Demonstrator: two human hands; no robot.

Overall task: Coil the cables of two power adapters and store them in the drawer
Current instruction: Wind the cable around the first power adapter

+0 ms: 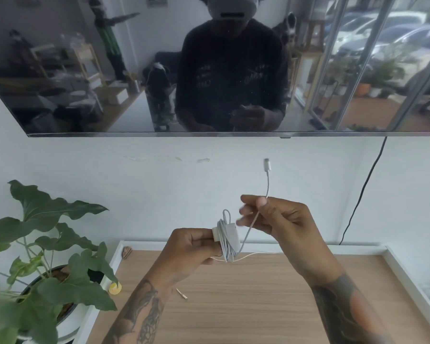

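Above the wooden tabletop (pixel 258 306), both hands work one white power adapter (pixel 230 235).
Left hand (pixel 191 247) grips the adapter brick, fingers curled round it, cable (pixel 225 244) already wrapped in several turns around the body. Right hand (pixel 281 219) pinches the loose cable end between thumb and fingers; connector (pixel 267 165) sticks up above it. Potted plant (pixel 42 256) at left, dark screen (pixel 209 65) on the wall above.

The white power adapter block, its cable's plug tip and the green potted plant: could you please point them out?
White power adapter block (pixel 230 235), head view, its side face.
Cable's plug tip (pixel 267 164), head view, connector housing.
Green potted plant (pixel 60 207), head view, a large upper leaf.
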